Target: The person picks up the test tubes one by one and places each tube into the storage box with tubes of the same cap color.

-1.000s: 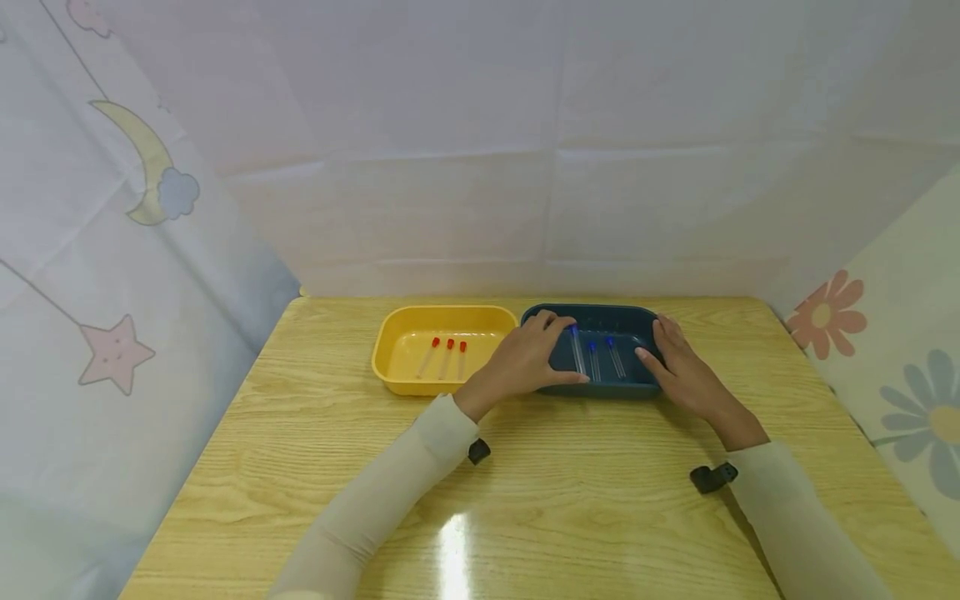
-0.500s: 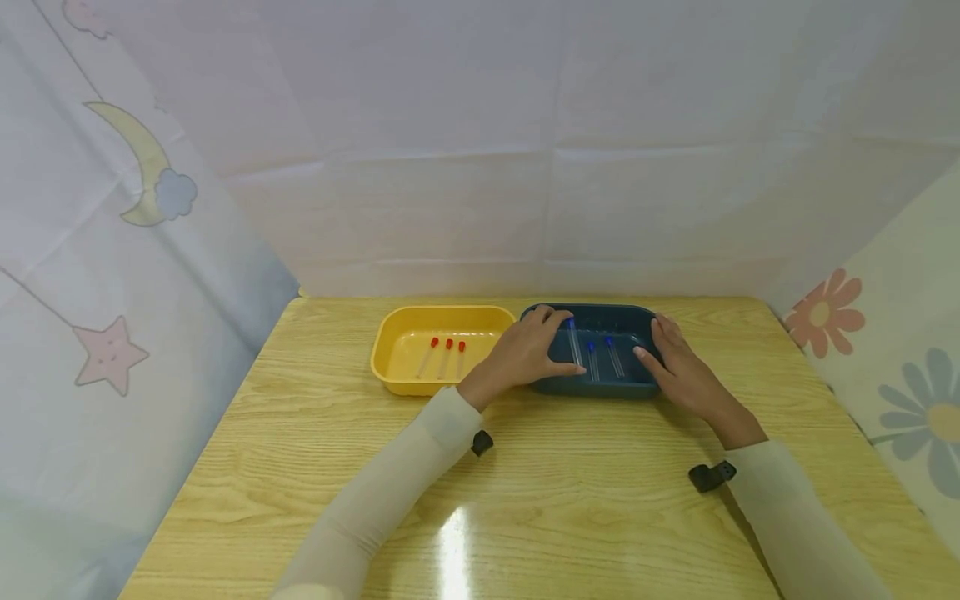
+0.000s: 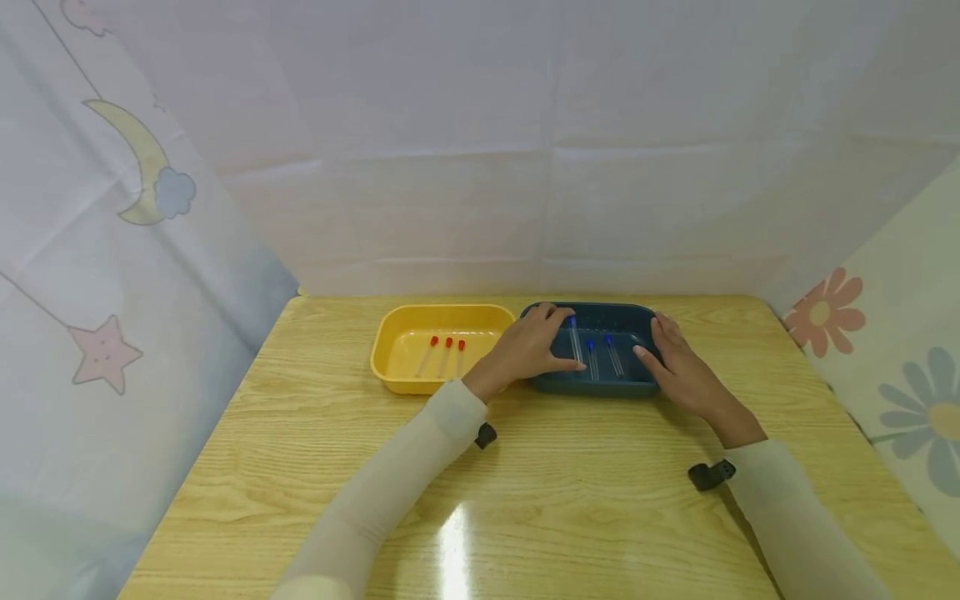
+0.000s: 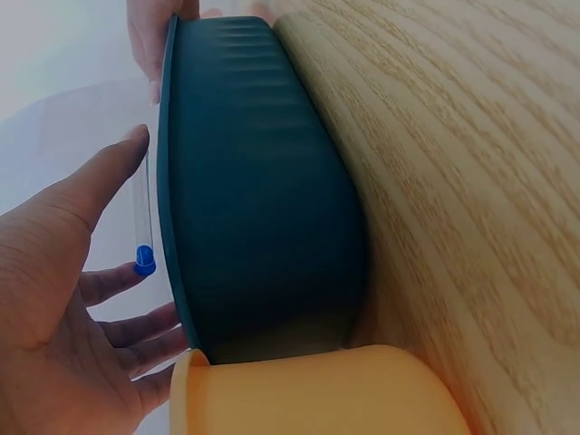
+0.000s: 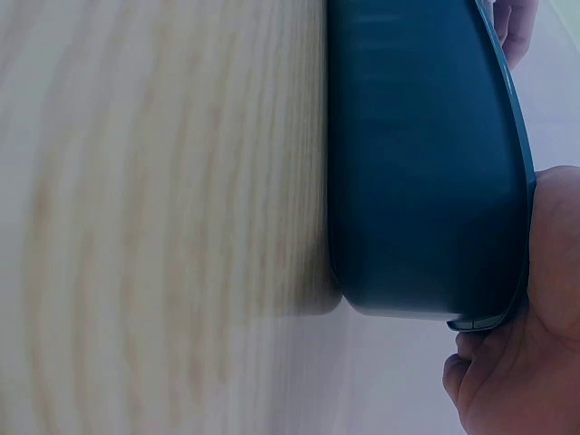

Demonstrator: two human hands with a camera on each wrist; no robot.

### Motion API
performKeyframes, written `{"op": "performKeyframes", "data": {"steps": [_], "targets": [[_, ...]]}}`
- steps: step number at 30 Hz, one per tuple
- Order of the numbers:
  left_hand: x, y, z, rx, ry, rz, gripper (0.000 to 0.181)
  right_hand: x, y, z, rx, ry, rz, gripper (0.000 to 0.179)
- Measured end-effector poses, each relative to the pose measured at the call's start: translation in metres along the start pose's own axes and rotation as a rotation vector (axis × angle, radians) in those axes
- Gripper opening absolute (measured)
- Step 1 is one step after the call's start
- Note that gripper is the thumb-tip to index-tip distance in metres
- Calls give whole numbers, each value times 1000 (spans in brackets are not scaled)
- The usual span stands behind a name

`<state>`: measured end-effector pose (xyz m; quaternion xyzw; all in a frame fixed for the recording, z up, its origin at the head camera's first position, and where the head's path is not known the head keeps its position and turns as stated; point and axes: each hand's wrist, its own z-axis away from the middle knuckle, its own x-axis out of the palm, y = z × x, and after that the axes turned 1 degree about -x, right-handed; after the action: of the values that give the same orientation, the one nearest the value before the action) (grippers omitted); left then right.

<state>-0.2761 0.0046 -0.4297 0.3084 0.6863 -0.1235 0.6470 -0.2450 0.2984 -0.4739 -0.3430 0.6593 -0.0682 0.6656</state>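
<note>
My left hand (image 3: 525,343) pinches a clear tube with a blue cap (image 3: 576,340) lengthwise, over the left part of a dark blue tray (image 3: 592,389). In the left wrist view the thumb is at the clear end of that tube (image 4: 142,204) and a finger at the cap, just above the rim. Two more blue-capped tubes (image 3: 615,358) lie inside the dark tray. At its right end, my right hand (image 3: 684,371) grips the rim, thumb on the inner side. From the right wrist, the right hand (image 5: 521,362) wraps the tray's corner (image 5: 426,181).
A yellow tray (image 3: 390,382) with three red-capped tubes (image 3: 447,357) stands against the dark tray's left side. Both sit near the far edge of the wooden table (image 3: 585,500), before a hanging white cloth (image 3: 450,208).
My left hand has moved slightly up and left with the blue-capped tube, away from the other two tubes. The right hand keeps its grip on the dark tray.
</note>
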Motion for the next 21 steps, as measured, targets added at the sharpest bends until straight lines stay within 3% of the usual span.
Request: {"op": "performKeyframes", "data": {"steps": [21], "targets": [[13,-6,-18,39,-52,-74,94,-1,-1,0,8,-9,6,77]]}}
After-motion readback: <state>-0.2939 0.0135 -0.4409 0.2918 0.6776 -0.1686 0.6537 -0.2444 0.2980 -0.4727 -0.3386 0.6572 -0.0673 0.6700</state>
